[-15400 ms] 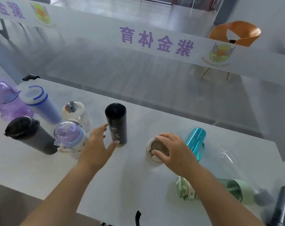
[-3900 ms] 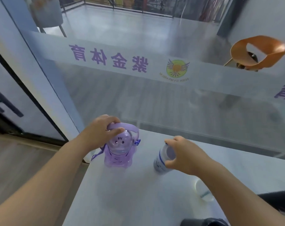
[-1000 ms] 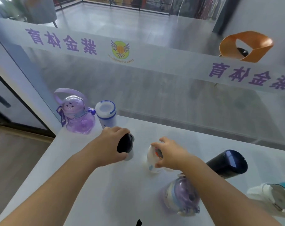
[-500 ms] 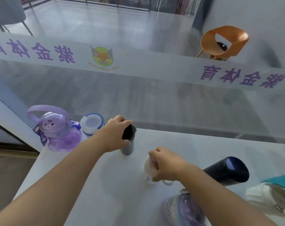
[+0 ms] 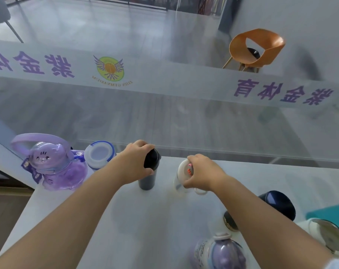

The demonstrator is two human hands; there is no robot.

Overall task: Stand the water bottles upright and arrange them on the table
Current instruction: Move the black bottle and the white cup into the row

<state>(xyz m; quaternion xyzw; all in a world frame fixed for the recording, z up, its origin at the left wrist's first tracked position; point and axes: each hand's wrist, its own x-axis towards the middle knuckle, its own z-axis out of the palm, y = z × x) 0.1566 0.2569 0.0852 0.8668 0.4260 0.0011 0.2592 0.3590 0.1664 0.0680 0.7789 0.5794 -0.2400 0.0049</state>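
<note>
Standing at the bench (image 5: 149, 222), I have the purple cartoon bottle (image 5: 54, 167) upright at the far left corner, with the blue-rimmed white bottle (image 5: 99, 155) upright just beside it; my left grip (image 5: 132, 164) is clenched over the cap of the black bottle (image 5: 147, 182), which stands upright near the back edge; my right grip (image 5: 201, 173) grasps the top of the small white bottle (image 5: 181, 172) (whether its base sits flat I cannot tell); further right, the navy bottle (image 5: 277, 203) lies on its side behind my forearm; the lilac-domed bottle (image 5: 221, 253) is blurred at the near edge; a teal bottle (image 5: 331, 212) is cut off at the right.
</note>
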